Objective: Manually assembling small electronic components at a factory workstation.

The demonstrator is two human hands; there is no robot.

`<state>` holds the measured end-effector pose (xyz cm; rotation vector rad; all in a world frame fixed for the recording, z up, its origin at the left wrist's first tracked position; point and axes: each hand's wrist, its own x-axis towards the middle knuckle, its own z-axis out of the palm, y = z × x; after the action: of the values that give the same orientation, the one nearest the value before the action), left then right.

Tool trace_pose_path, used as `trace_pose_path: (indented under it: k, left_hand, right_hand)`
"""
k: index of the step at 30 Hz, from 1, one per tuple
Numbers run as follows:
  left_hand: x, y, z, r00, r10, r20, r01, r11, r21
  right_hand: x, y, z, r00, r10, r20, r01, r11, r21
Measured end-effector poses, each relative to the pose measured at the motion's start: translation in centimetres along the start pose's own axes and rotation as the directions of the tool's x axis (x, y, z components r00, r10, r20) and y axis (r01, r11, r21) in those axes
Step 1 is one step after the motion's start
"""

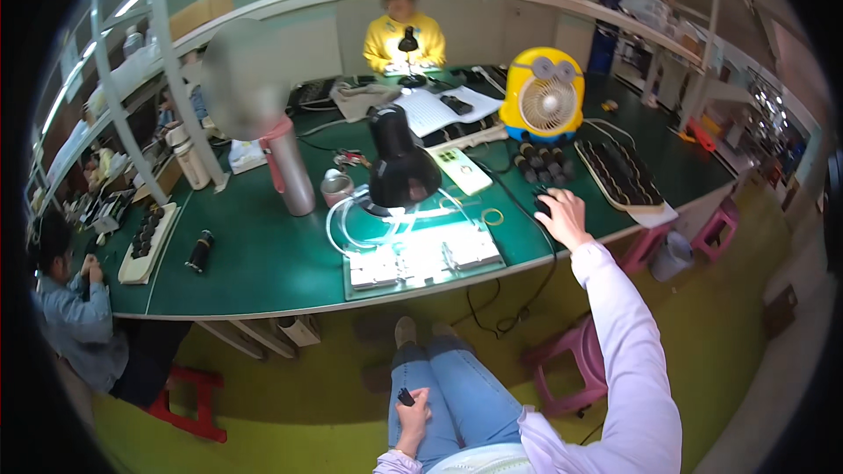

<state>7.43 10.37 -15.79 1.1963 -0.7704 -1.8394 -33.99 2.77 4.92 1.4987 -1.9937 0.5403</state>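
Resting on the lap, the left hand (413,412) pinches a small black part (406,398) between its fingertips; it looks light and rigid, best held by its sides. Across the green worktop (263,254), the right hand (564,215) closes over another black part (542,204) near the lamp (399,162).

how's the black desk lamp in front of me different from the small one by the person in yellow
The near black desk lamp looks far larger and has a broad dome shade; the far desk lamp looks tiny with a narrow shade. The near one lights white trays beside my right hand; the far one stands before the person in yellow. Both are black, upright, on the green table.
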Motion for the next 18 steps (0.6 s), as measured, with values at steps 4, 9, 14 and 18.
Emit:
trace_pose_path:
  k: [4,9,14,18]
  left_hand:
    - [0.2,0.1,0.0,1.000,-0.009,-0.008,0.009,1.000,0.005]
    - [0.6,-0.3,0.1,0.999,0.023,0.029,-0.023,1.000,0.015]
    - [0.2,-0.4,0.1,1.000,0.015,0.012,-0.015,1.000,-0.003]
    - [0.5,-0.2,0.1,1.000,0.002,0.015,-0.001,1.000,-0.023]
  right_hand:
    - [0.9,0.6,3.0,0.991,0.069,0.118,-0.070,0.998,0.005]
    - [-0.3,3.4,3.8,0.991,0.110,0.079,-0.108,0.994,-0.029]
    - [-0.3,3.8,2.2,0.996,0.078,-0.045,-0.078,0.997,-0.016]
    - [-1.0,-2.3,-1.7,0.936,0.086,-0.342,0.027,0.950,0.312]
